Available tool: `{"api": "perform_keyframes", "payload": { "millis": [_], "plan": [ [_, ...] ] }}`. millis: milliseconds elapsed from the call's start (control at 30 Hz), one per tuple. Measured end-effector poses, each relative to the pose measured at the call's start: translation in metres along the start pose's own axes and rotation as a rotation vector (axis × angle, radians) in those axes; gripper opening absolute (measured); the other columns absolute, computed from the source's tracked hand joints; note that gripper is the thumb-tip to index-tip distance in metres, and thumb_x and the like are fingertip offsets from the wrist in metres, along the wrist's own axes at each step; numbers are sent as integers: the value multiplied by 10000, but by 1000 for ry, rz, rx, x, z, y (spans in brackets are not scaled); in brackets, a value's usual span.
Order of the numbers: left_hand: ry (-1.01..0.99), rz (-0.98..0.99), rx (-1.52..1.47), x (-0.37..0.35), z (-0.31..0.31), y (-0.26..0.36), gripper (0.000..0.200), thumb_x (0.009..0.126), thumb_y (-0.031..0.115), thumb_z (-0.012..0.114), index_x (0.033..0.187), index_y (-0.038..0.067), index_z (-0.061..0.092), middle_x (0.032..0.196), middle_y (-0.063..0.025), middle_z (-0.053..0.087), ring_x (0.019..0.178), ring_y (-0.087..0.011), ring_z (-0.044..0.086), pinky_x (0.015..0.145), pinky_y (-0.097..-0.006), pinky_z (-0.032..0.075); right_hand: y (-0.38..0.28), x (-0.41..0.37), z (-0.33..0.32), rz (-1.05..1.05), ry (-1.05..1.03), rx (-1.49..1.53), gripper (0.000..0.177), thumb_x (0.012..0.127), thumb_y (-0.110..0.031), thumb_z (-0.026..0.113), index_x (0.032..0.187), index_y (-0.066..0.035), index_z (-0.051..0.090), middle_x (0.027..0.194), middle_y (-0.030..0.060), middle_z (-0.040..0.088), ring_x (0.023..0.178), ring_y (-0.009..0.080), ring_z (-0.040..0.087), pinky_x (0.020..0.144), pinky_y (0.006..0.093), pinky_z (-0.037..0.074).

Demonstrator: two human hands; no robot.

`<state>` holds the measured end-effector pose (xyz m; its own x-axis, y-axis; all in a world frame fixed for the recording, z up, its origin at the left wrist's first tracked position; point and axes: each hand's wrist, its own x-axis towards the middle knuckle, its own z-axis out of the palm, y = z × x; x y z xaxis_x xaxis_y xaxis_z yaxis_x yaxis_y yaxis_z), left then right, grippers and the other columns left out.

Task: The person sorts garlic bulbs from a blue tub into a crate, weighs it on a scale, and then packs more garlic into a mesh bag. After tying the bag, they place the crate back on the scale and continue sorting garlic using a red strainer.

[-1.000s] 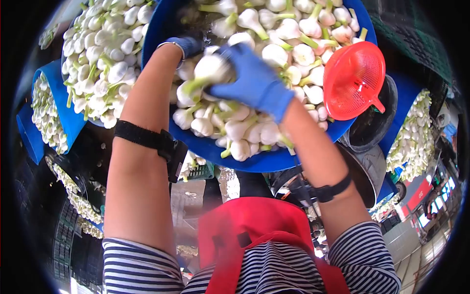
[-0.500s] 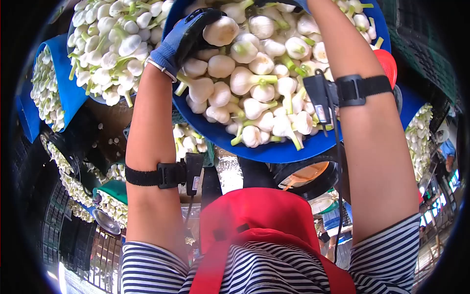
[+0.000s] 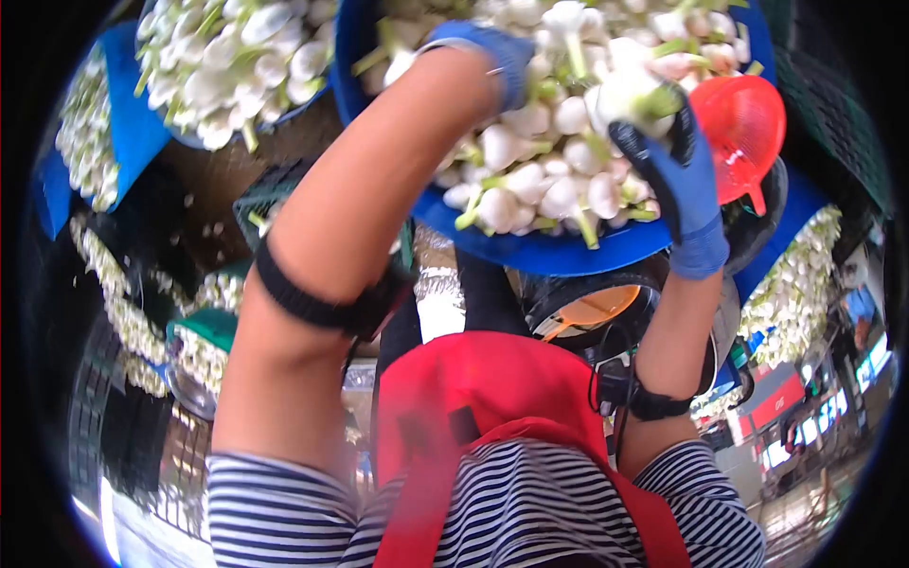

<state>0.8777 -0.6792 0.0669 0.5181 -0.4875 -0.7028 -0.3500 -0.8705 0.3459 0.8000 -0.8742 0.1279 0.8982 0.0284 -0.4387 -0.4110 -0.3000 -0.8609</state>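
A wide blue tub [image 3: 568,258] full of white garlic bulbs with green stems [image 3: 561,197] lies at the top middle. My right hand [image 3: 686,180], in a blue glove with dark fingers, grips a garlic bulb [image 3: 627,99] above the tub's right part. Reaching across the tub from the left, my left hand [image 3: 488,57] wears a blue glove too. Its fingers are hidden and smeared over the bulbs, so what it may hold does not show. A red plastic sieve [image 3: 743,133] sits at the tub's right edge, close beside my right hand.
More garlic fills a container [image 3: 227,71] at the upper left and a blue-sided one [image 3: 137,114] beyond it. Another garlic heap [image 3: 795,284] lies on the right. Below the tub stands a dark bucket [image 3: 540,308] with an orange item [image 3: 597,308] inside.
My left hand has moved right across the tub and no longer shows the bulb it held. My right hand has come down and right, with a bulb in its fingers. More of the sieve shows.
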Motion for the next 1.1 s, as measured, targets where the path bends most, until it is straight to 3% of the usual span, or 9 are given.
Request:
{"api": "perform_keyframes", "payload": {
  "millis": [133, 333, 433, 500, 667, 700, 800, 967, 1100],
  "plan": [
    [235, -63, 42, -2, 28, 19, 416, 818, 250, 532, 1208, 110, 560, 1122, -146, 645, 1019, -299, 633, 868, -418, 492, 50, -29, 22, -274, -14, -794, 596, 686, -269, 794, 1161, -3, 554, 1106, 141, 563, 1050, 259, 545, 932, 359, 431],
    [245, -165, -92, -62, 53, 17, 331, 844, 316, 518, 1065, 132, 683, 1110, -120, 654, 1014, -254, 638, 833, -400, 498, 53, -63, 9, 155, 84, 84, 447, 827, -106, 651, 1234, 19, 515, 1251, 120, 514, 1166, 233, 496, 968, 336, 421],
    [423, -107, -281, -113, 86, 8, 429, 817, 398, 570, 1103, 90, 656, 1080, -145, 654, 1002, -282, 634, 841, -407, 496, 83, -120, 8, -326, 89, -135, 398, 927, -89, 486, 1314, -6, 446, 1316, 144, 481, 1212, 244, 477, 1015, 413, 405],
    [526, -120, -955, -146, 117, -5, 516, 784, 435, 640, 1151, 73, 623, 1078, -188, 644, 987, -315, 632, 864, -403, 488, 69, -154, 24, 107, 140, 360, 477, 918, -192, 509, 1338, 8, 404, 1334, 143, 451, 1221, 264, 469, 1024, 418, 396],
    [708, -351, -1988, -283, 248, -80, 473, 799, 272, 696, 1131, -50, 597, 1064, -149, 634, 953, -219, 613, 865, -316, 486, 40, -214, 136, 353, -189, 468, 655, 788, -244, 657, 1322, 33, 401, 1214, 116, 543, 1110, 233, 546, 982, 357, 404],
    [1017, -309, -1175, -301, 308, -110, 368, 825, 246, 645, 1070, -28, 632, 1031, -115, 642, 945, -213, 599, 868, -327, 470, 46, -222, 168, 423, -174, 408, 603, 778, -170, 675, 1303, 15, 442, 1205, 104, 552, 1098, 198, 545, 961, 321, 411],
    [1085, -655, -2029, -328, 375, -190, 354, 848, 255, 624, 1113, 21, 619, 1047, -100, 637, 915, -205, 590, 837, -331, 471, 58, -216, 275, 372, -288, 390, 592, 774, -206, 725, 1282, -9, 492, 1164, 65, 582, 1066, 156, 550, 939, 285, 415],
    [605, -807, -2124, -364, 390, -237, 490, 869, 312, 623, 1318, 199, 461, 1057, -32, 614, 912, -184, 597, 788, -410, 519, 109, -192, 430, 827, -551, 655, 756, 790, -285, 731, 1412, -212, 307, 1133, 69, 569, 987, 217, 577, 732, 424, 525],
    [504, -779, -2060, -383, 410, -235, 491, 918, 420, 487, 1386, 309, 393, 1304, 29, 524, 1140, -198, 524, 923, -472, 387, 122, -215, 436, 342, -425, 284, 656, 775, -186, 706, 1372, -156, 437, 1338, 167, 421, 1185, 230, 456, 950, 320, 424]
  ]
}}
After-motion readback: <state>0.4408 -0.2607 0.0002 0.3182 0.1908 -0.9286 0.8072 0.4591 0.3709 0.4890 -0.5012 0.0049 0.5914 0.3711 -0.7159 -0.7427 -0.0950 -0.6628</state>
